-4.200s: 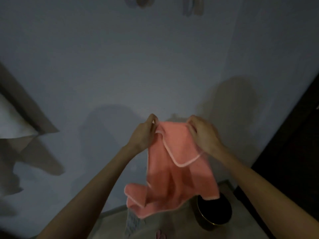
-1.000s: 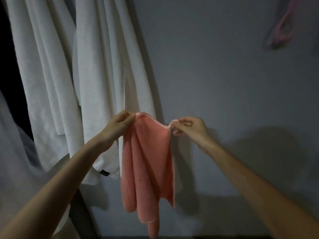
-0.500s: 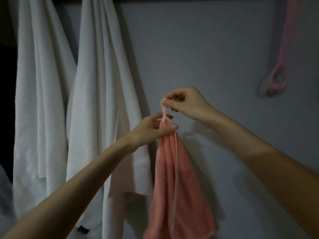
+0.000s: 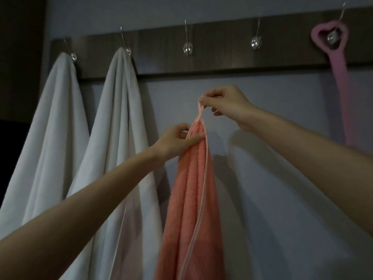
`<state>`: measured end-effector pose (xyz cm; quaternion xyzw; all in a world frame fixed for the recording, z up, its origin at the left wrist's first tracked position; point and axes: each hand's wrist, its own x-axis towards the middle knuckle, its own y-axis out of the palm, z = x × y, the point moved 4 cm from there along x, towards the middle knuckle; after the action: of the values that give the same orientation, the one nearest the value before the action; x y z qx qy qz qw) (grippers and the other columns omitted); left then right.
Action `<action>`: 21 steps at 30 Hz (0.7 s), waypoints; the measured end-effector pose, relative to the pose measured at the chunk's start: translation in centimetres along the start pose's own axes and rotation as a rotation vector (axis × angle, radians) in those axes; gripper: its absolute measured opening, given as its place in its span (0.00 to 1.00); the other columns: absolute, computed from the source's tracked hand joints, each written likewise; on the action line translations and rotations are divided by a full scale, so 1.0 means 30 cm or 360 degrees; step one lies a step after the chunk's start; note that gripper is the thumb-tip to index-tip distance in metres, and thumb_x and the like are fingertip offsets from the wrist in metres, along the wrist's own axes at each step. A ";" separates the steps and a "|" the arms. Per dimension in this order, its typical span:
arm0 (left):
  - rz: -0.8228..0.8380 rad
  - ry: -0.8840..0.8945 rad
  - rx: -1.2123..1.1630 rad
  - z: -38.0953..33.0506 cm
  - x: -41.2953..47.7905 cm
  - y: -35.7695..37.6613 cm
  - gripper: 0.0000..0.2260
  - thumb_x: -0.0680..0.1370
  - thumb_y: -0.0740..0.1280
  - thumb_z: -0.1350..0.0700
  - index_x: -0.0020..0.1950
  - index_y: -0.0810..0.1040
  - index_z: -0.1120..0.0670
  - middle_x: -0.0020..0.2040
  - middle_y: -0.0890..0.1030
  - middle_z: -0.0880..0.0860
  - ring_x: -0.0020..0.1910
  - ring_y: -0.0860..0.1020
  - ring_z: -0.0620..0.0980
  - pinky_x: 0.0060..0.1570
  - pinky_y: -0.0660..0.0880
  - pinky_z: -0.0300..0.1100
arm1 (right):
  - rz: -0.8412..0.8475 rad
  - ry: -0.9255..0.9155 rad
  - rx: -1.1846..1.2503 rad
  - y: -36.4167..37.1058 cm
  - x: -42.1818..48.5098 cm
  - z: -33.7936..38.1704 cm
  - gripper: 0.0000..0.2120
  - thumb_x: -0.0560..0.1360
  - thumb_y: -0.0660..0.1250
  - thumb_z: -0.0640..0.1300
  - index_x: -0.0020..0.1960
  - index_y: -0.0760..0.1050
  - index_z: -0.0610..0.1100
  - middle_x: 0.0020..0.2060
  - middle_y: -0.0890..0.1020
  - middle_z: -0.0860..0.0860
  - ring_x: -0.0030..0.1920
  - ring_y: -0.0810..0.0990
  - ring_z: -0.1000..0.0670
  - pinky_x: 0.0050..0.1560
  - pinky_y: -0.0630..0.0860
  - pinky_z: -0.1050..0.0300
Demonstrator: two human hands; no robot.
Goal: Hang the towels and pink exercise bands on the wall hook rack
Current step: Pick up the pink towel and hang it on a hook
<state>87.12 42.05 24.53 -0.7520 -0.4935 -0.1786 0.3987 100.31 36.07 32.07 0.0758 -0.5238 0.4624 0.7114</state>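
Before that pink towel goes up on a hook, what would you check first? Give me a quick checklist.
1. Right hand pinches the top tip of the pink towel: ok.
2. Left hand grips it just below: ok.
3. Middle hook is bare: ok.
4. Tip up at hook height: not ok, it hangs below the rack.
5. Tip forms an open loop: cannot tell.

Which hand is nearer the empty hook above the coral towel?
Right. The right hand pinches the coral towel below the hook; the left hand grips it lower down.
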 end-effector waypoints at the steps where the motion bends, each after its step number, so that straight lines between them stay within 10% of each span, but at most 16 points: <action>1: 0.0000 0.0006 0.0012 -0.004 0.023 -0.021 0.17 0.74 0.69 0.47 0.58 0.76 0.56 0.51 0.82 0.55 0.49 0.81 0.50 0.51 0.78 0.41 | -0.0024 -0.0022 -0.0009 -0.002 0.035 0.009 0.01 0.74 0.68 0.44 0.45 0.78 0.47 0.38 0.81 0.54 0.39 0.77 0.58 0.38 0.72 0.64; 13: -0.0179 0.0354 0.0131 -0.100 0.329 -0.288 0.16 0.76 0.66 0.47 0.59 0.74 0.54 0.46 0.77 0.47 0.44 0.76 0.40 0.36 0.70 0.30 | -0.0538 -0.0366 0.0013 -0.017 0.406 0.132 0.03 0.71 0.72 0.40 0.45 0.81 0.43 0.38 0.81 0.53 0.42 0.80 0.57 0.43 0.74 0.68; 21: -0.0267 0.0530 0.0197 -0.113 0.513 -0.371 0.17 0.77 0.65 0.46 0.59 0.76 0.56 0.50 0.78 0.51 0.48 0.77 0.48 0.47 0.75 0.40 | -0.0721 -0.0303 -0.0259 -0.019 0.585 0.174 0.06 0.69 0.73 0.42 0.46 0.82 0.45 0.45 0.84 0.50 0.46 0.80 0.56 0.48 0.75 0.65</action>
<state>84.61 50.81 41.54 -0.6424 -0.4916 -0.3026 0.5040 97.62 42.81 48.90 0.1771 -0.5935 0.2383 0.7481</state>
